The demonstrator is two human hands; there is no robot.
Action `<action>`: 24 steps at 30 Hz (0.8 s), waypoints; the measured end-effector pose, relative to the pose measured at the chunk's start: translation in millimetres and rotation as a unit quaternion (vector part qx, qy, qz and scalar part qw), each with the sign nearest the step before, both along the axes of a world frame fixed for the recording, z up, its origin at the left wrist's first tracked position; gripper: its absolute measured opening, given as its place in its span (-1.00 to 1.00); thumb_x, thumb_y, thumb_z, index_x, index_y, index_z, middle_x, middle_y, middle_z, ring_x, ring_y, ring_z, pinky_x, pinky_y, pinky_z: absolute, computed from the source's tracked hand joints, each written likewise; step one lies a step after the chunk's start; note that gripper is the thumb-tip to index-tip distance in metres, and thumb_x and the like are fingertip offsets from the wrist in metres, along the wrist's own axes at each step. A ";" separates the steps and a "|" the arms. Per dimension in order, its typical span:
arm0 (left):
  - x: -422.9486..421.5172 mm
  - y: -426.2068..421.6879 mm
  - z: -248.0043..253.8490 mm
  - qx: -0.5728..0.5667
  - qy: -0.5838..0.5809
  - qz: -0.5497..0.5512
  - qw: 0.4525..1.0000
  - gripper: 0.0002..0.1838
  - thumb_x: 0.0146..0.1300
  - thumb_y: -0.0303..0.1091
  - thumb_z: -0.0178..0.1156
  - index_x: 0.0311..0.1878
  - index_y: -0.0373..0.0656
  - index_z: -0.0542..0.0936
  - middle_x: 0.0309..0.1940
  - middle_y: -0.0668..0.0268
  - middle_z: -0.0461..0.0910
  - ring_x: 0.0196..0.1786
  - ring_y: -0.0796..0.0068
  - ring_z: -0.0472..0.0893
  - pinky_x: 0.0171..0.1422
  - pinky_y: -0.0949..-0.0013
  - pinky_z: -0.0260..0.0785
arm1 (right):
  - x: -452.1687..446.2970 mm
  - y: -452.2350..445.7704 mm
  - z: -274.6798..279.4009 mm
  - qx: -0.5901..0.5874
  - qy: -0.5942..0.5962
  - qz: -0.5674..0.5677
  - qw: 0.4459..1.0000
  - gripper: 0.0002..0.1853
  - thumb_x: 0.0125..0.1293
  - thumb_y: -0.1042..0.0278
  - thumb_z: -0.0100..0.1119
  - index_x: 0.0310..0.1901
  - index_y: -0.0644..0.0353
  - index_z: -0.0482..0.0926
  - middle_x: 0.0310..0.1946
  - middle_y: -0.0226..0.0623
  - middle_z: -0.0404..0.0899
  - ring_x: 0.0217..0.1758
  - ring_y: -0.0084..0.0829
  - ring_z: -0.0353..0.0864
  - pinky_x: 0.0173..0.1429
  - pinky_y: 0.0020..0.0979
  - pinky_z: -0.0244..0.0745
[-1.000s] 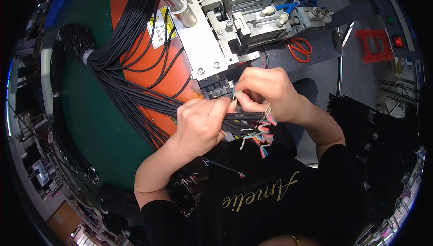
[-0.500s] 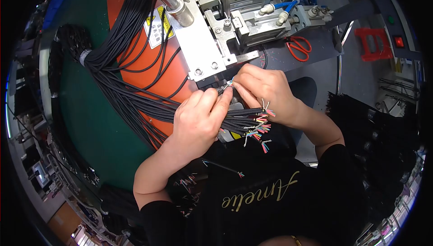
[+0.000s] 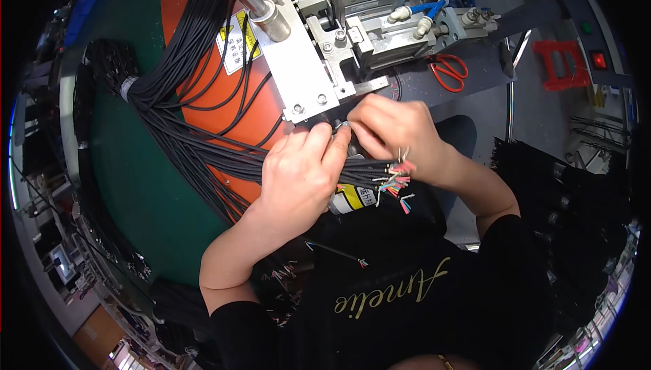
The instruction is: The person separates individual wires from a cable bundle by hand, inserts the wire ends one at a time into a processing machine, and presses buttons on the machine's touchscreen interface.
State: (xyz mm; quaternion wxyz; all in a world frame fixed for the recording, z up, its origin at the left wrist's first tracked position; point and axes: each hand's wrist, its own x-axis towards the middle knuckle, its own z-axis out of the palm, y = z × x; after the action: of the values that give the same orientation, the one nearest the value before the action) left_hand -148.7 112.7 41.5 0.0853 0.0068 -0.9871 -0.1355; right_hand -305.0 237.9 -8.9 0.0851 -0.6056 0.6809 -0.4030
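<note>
Before the metal machine [image 3: 298, 65], the black cable bundle [image 3: 224, 156] crosses the orange surface [image 3: 254, 122] and passes under the arched left hand [image 3: 298, 166], which meets the inward-bent right hand [image 3: 397, 129] at closed fingertips, the coloured wires [image 3: 397, 183] sticking out already bared but loose, and one small wire tip [image 3: 342, 124] seemingly pinched between both.

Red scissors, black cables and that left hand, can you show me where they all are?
Red scissors [image 3: 441, 69], head view: on the red handles.
Black cables [image 3: 203, 145], head view: partway along the bunch.
Left hand [image 3: 299, 166], head view: on its back.
</note>
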 end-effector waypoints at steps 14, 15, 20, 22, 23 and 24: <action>32.8 -14.4 -16.8 0.076 0.099 0.110 0.986 -0.45 -0.21 -0.71 0.25 0.02 -0.35 0.59 -0.28 0.15 0.53 -0.24 0.17 0.60 -0.21 0.24 0.46 | 5.7 15.0 11.7 0.033 -0.491 0.039 0.869 -0.77 0.25 0.72 0.14 -0.06 0.40 0.56 -0.24 -0.36 0.58 -0.53 -0.76 0.40 -0.42 -0.66 0.33; 31.1 -12.1 -15.0 0.098 0.116 0.070 0.986 -0.47 -0.15 -0.65 0.29 0.04 -0.34 0.58 -0.30 0.14 0.55 -0.26 0.17 0.61 -0.22 0.25 0.46 | 8.3 14.7 10.6 0.019 -0.502 0.065 0.862 -0.77 0.26 0.72 0.12 -0.04 0.41 0.55 -0.23 -0.34 0.57 -0.52 -0.76 0.42 -0.42 -0.66 0.34; 27.3 -6.4 -9.1 0.206 0.139 0.018 0.968 -0.60 0.00 -0.48 0.40 -0.05 -0.32 0.57 -0.42 0.18 0.59 -0.49 0.24 0.61 -0.44 0.29 0.42 | 20.3 13.5 6.2 0.009 -0.621 0.101 0.777 -0.78 0.34 0.67 0.11 0.01 0.40 0.51 -0.26 -0.35 0.53 -0.45 -0.71 0.51 -0.38 -0.63 0.40; 24.2 -4.2 -13.2 0.212 0.173 0.027 0.962 -0.71 0.02 -0.47 0.41 -0.17 -0.28 0.59 -0.51 0.23 0.58 -0.56 0.27 0.59 -0.53 0.35 0.35 | 22.3 15.3 10.8 -0.003 -0.578 0.081 0.812 -0.79 0.40 0.57 0.14 0.03 0.40 0.52 -0.37 -0.39 0.57 -0.44 -0.73 0.53 -0.34 -0.65 0.42; 22.7 -4.4 -14.1 0.209 0.181 0.020 0.961 -0.73 0.03 -0.47 0.41 -0.18 -0.28 0.59 -0.53 0.25 0.57 -0.56 0.27 0.58 -0.53 0.36 0.34 | 25.3 15.0 6.5 -0.030 -0.550 0.081 0.831 -0.79 0.40 0.57 0.13 0.03 0.39 0.52 -0.38 -0.39 0.57 -0.44 -0.72 0.53 -0.34 -0.64 0.43; 21.4 -4.3 -15.1 0.206 0.189 0.013 0.960 -0.75 0.04 -0.46 0.41 -0.20 -0.27 0.60 -0.56 0.27 0.56 -0.57 0.28 0.58 -0.54 0.37 0.32 | 28.5 14.2 4.6 -0.056 -0.522 0.081 0.848 -0.80 0.41 0.57 0.12 0.02 0.39 0.52 -0.40 -0.40 0.57 -0.44 -0.72 0.54 -0.34 -0.64 0.43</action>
State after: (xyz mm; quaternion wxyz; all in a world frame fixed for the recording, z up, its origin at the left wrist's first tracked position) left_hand -127.3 108.4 26.3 0.2686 0.0112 -0.9034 -0.3341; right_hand -276.5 252.1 -4.3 0.4257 -0.3626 0.4613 -0.6888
